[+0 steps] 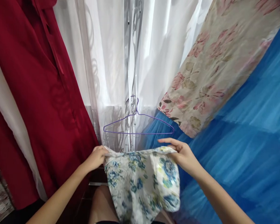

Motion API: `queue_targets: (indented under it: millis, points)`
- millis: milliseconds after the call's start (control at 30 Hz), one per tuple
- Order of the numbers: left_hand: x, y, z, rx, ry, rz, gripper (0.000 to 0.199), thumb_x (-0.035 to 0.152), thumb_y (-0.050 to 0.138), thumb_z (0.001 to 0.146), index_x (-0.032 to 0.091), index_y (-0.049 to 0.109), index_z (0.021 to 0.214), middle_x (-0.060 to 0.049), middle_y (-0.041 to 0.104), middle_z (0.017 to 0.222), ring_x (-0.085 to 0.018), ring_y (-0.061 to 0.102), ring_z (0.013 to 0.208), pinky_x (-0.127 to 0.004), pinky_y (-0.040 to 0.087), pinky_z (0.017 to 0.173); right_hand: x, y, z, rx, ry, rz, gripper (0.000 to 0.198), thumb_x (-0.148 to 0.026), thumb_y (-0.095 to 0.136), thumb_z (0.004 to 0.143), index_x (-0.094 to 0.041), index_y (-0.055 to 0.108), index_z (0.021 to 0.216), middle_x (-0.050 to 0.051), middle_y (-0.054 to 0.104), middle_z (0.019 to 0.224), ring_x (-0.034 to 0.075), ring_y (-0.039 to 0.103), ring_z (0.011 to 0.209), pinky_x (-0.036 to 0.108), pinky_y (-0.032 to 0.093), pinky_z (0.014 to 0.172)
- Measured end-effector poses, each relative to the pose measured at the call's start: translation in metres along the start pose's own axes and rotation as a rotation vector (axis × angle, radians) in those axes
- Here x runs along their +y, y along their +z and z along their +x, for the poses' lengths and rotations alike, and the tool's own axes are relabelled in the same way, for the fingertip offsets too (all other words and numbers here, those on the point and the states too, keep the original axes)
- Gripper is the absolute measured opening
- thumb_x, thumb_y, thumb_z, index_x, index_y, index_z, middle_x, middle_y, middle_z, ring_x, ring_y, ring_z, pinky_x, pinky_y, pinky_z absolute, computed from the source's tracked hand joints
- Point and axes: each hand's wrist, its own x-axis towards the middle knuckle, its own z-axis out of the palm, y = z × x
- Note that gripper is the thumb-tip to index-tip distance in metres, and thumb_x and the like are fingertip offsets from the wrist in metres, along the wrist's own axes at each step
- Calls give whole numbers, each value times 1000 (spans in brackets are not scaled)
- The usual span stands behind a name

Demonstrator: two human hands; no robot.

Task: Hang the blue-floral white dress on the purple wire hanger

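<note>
A white garment with blue and yellow-green flowers (140,180) hangs stretched between my two hands. At its upper left corner, my left hand (99,157) pinches the top edge. My right hand (183,154) grips the opposite corner, with its index finger stretched out to the left. Just beyond the garment hangs a thin purple hanger (140,133), with nothing on it and apart from both hands. The lower end of the garment is blurred and falls over my legs.
A dark red garment (37,87) hangs on the left. To the right are a beige floral cloth (200,77) and a blue tulle-like garment (242,133). White curtains (112,56) and silvery ribbon-like strips (130,46) hang behind the hanger.
</note>
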Motion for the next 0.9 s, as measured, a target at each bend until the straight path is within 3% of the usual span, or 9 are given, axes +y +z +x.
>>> queue_targets:
  millis: [67,133,233,333,500,600,700,767,900]
  points:
    - [-22,-19,16,86,-34,118,35,11,47,77,28,75,90,-5,72,102,-27,56,101,-41,34,93,11,8,25,71,-95,-188,56,-14,59,70,-19,66,126,0,68,65,15,52,48,26,38,47]
    - [-35,-36,32,171,-53,192,32,16,46,83,29,73,94,-6,70,116,-30,51,112,-46,29,96,24,15,48,153,-167,-330,56,-15,53,71,-17,67,125,3,72,74,18,57,55,29,42,53]
    - [-35,-58,50,272,-39,253,26,24,45,88,28,70,96,-6,62,133,-35,42,123,-52,23,98,40,20,71,219,-207,-422,47,-14,48,74,-16,74,112,8,77,92,23,66,73,33,48,68]
    - [-16,-75,59,297,43,304,24,23,44,90,27,67,93,-5,59,137,-35,38,127,-54,22,100,48,25,79,246,-213,-497,37,-13,47,76,-19,77,98,8,77,91,26,69,82,33,48,72]
    - [37,-86,66,211,240,258,22,16,44,87,25,65,89,-4,56,136,-32,37,129,-51,26,106,51,48,74,275,-188,-538,32,-10,50,73,-21,75,89,6,77,85,25,69,79,30,47,69]
    - [63,-81,80,213,333,156,25,11,39,86,23,61,91,-6,59,121,-26,45,120,-42,35,103,50,60,65,246,-169,-534,35,-8,48,71,-22,74,90,5,77,86,23,69,80,28,48,70]
    - [73,-73,94,385,283,36,20,8,44,79,21,56,89,-3,59,94,-20,55,94,-32,43,86,45,54,50,239,-191,-546,41,-6,46,70,-22,74,95,4,77,89,23,69,81,28,47,71]
    - [73,-68,99,489,240,-36,16,8,50,74,20,53,84,0,54,80,-17,53,78,-27,42,74,42,40,39,293,-215,-580,52,-5,46,69,-24,71,111,3,75,84,23,67,77,28,47,69]
    - [71,-65,98,538,271,-36,13,7,52,71,20,51,74,2,47,71,-14,48,69,-25,39,65,43,0,31,493,-185,-610,80,-10,49,74,-21,34,152,1,71,76,20,62,63,29,46,64]
